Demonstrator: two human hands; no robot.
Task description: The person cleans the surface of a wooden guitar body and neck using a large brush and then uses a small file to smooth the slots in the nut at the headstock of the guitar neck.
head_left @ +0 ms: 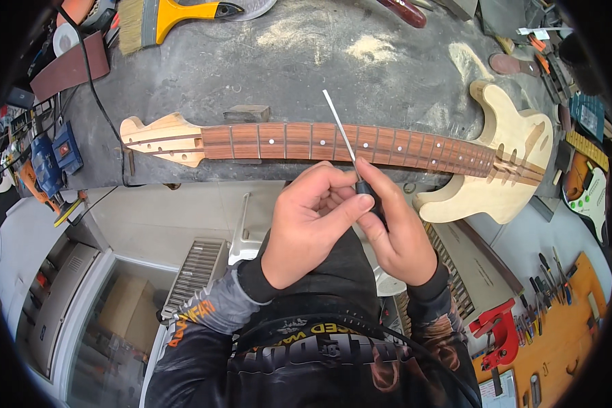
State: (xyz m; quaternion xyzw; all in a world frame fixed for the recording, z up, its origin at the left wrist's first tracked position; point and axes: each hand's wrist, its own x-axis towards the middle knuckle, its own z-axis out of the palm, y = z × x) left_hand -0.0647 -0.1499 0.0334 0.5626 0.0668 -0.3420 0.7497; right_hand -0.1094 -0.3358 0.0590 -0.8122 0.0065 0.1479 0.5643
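The guitar (387, 146) lies across mid-frame on the bench (360, 61); a brush (163, 19) lies upper left, the tool board (557, 319) lower right.

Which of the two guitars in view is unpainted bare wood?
The guitar lying across the workbench, pale raw body with a brown fretboard, just beyond both hands. The other guitar, at the right edge, has an orange finish and a white pickguard.

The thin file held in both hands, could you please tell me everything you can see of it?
The thin file is a slim, pale metal rod with a dark handle. It is tilted, its tip pointing up and left, and in this view it crosses over the fretboard of the unfinished guitar lying on the grey workbench. The right hand grips the dark handle, while the left hand closes against it with its fingers. Whether the rod touches the fretboard cannot be told.
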